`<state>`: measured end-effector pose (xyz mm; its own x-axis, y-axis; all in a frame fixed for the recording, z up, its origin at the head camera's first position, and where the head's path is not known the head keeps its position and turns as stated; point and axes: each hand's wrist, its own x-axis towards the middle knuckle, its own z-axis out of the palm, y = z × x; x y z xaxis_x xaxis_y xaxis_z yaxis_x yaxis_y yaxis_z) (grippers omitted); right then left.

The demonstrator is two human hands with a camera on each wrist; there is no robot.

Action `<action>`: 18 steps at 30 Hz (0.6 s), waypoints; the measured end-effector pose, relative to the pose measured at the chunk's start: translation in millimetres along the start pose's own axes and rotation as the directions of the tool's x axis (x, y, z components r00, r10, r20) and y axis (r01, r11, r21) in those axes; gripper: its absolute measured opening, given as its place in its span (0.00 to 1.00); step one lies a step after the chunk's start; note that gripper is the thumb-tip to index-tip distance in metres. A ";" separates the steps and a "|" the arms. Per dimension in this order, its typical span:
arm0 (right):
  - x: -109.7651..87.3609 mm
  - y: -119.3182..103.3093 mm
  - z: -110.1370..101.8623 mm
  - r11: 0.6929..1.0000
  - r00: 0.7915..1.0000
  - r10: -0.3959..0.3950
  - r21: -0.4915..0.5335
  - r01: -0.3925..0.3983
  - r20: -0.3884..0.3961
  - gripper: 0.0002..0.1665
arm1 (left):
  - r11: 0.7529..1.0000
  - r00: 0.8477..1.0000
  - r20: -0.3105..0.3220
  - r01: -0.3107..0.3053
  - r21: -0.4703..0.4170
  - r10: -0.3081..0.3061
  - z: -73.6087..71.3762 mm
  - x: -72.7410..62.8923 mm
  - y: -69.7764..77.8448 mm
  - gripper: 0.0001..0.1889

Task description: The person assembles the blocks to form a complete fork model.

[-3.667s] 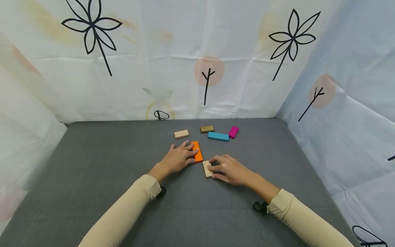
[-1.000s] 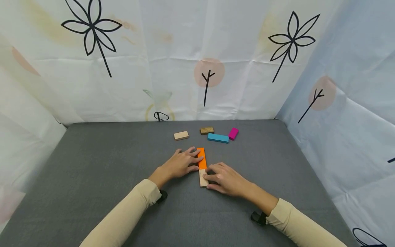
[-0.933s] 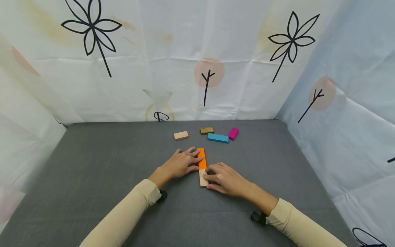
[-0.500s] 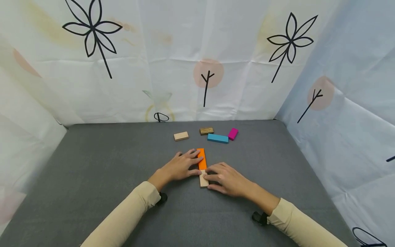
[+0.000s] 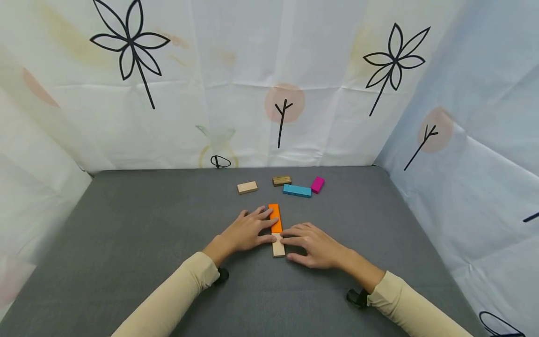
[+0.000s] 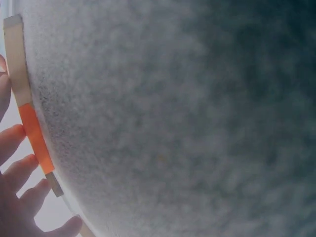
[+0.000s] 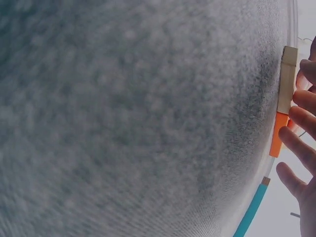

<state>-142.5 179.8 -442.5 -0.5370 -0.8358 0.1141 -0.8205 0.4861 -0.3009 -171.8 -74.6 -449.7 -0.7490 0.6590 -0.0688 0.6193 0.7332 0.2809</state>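
Observation:
A flat orange block (image 5: 276, 228) and a pale wooden block (image 5: 279, 251) lie end to end in a straight line on the grey cloth. My left hand (image 5: 246, 231) rests its fairly straight fingers on the orange block, its thumb on the pale block's near-left part. To the right, my right hand (image 5: 316, 246) has its fingertips at the pale block's right edge, with the thumb apart from it. The left wrist view has the pale block (image 6: 17, 64) and orange block (image 6: 37, 140) at its left margin; the right wrist view has both at its right margin.
Behind the hands lie another pale wooden block (image 5: 247, 187), a brown block (image 5: 281, 180), a blue block (image 5: 297, 191) and a magenta block (image 5: 317, 184). The blue and magenta ones meet at a corner. A patterned white cloth (image 5: 244, 93) hangs beyond the table's far edge.
The orange and pale blocks have come nearer to me and into line. My left thumb has moved onto the pale block, and my right thumb has drawn away from it.

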 end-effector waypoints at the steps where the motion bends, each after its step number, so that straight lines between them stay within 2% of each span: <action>1: 0.2 0.1 -0.6 1.000 1.000 0.001 0.004 -0.001 -0.005 0.26 | 1.000 1.000 -0.005 0.004 0.002 -0.004 0.3 0.0 0.2 0.34; 6: 3.4 5.7 -4.1 0.999 0.998 0.023 -0.028 -0.024 -0.063 0.24 | 1.000 1.000 -0.020 -0.005 0.003 0.005 0.9 -0.9 0.8 0.35; 10: 4.7 18.6 -7.3 0.989 0.987 0.119 -0.075 -0.128 -0.112 0.27 | 1.000 1.000 -0.008 0.000 0.002 0.000 0.3 0.3 1.2 0.35; 13: 4.3 31.9 -10.4 0.965 0.965 0.234 -0.090 -0.245 -0.122 0.34 | 1.000 1.000 -0.004 0.005 0.002 -0.005 0.2 1.7 0.8 0.35; 16: 3.5 46.2 -14.2 0.929 0.930 0.346 -0.093 -0.357 -0.123 0.41 | 1.000 1.000 0.004 0.004 -0.001 -0.004 -0.2 2.6 0.6 0.35; 18: 4.0 55.1 -17.1 0.910 0.911 0.392 -0.093 -0.405 -0.131 0.43 | 1.000 1.000 0.004 0.000 -0.009 0.000 -0.7 2.8 0.6 0.35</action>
<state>-193.2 207.6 -442.4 -0.8361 -0.5374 0.1100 -0.5474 0.8040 -0.2323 -173.7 -72.4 -449.0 -0.7479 0.6599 -0.0721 0.6174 0.7314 0.2895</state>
